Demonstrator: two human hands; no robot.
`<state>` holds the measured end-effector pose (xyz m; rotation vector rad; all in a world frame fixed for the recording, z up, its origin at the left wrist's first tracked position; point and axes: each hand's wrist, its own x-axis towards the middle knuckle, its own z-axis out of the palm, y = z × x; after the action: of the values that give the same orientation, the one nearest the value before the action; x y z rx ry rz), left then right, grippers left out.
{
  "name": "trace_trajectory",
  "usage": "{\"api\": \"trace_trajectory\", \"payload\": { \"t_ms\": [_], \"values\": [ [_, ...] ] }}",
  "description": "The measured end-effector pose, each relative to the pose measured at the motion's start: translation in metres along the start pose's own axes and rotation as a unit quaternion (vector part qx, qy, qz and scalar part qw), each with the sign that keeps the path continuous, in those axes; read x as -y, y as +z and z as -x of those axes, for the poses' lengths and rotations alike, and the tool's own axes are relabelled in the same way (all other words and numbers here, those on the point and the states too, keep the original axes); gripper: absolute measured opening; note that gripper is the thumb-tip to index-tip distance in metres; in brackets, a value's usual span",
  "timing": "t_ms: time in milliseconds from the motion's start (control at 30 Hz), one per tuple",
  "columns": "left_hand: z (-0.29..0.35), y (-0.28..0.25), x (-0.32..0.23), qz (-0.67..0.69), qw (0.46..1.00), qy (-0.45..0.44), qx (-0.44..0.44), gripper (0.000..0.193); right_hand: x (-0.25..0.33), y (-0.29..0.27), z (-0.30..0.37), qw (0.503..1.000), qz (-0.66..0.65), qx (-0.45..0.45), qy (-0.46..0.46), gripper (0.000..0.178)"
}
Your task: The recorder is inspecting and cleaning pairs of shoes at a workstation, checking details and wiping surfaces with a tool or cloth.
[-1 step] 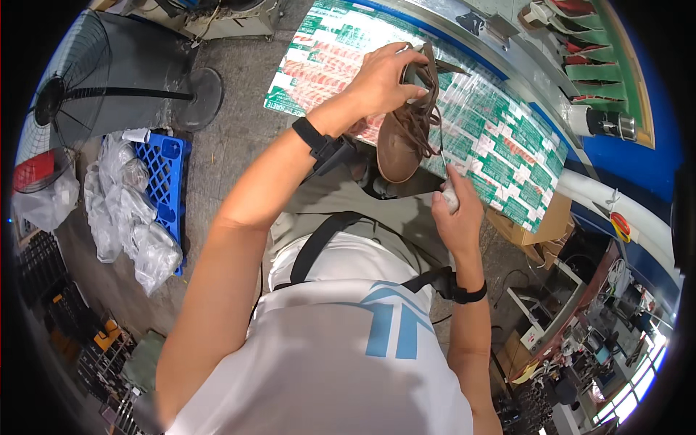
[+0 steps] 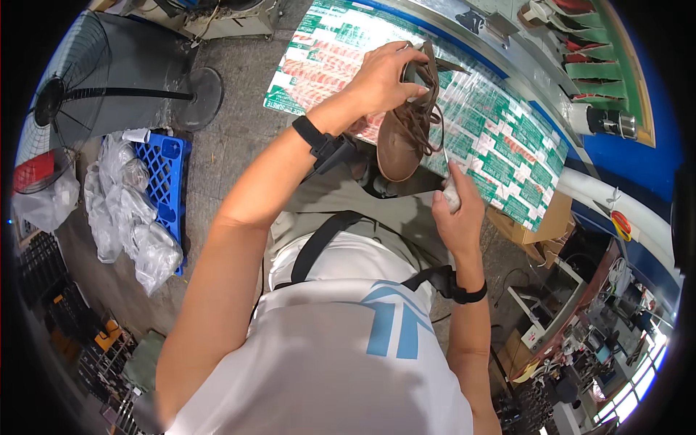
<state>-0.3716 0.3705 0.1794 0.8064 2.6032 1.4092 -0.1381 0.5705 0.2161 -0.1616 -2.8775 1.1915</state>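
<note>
My left hand (image 2: 388,78) grips a brown lace-up shoe (image 2: 399,148) by its ankle opening, fingers on one side and thumb pressed inside the rim. The shoe's toe points toward me, and its brown laces (image 2: 422,129) hang loose in loops on the right side. My right hand (image 2: 461,206) is closed around the pale, wrapped-looking handle of a thin-shafted hand tool (image 2: 451,194). Its slim metal shaft points up beside the laces; whether the tip touches them I cannot tell. Below the shoe lies a table covered in green, white and red printed sheeting (image 2: 500,163).
A metal ledge with a blue edge (image 2: 471,54) runs along the table's far side. On the right wall hangs a rack of green and red pieces (image 2: 594,70). To the left stand a floor fan (image 2: 52,100) and a blue plastic crate (image 2: 168,196) beside clear bags (image 2: 119,192).
The tool in my right hand has shifted very slightly against the laces. My left hand and the shoe stay almost where they were.
</note>
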Motion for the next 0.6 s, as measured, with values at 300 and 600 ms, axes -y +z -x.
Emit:
{"api": "trace_trajectory", "payload": {
  "t_ms": [300,600],
  "values": [
    [0.006,-0.002,0.003,0.024,0.999,0.016,-0.016,0.057,0.038,0.04,-0.058,0.985,0.04,-0.013,-0.169,0.073],
    [0.006,-0.002,0.005,0.027,1.0,0.007,-0.013,0.057,0.042,0.039,-0.046,0.984,0.054,0.032,-0.165,0.075]
  ]
}}
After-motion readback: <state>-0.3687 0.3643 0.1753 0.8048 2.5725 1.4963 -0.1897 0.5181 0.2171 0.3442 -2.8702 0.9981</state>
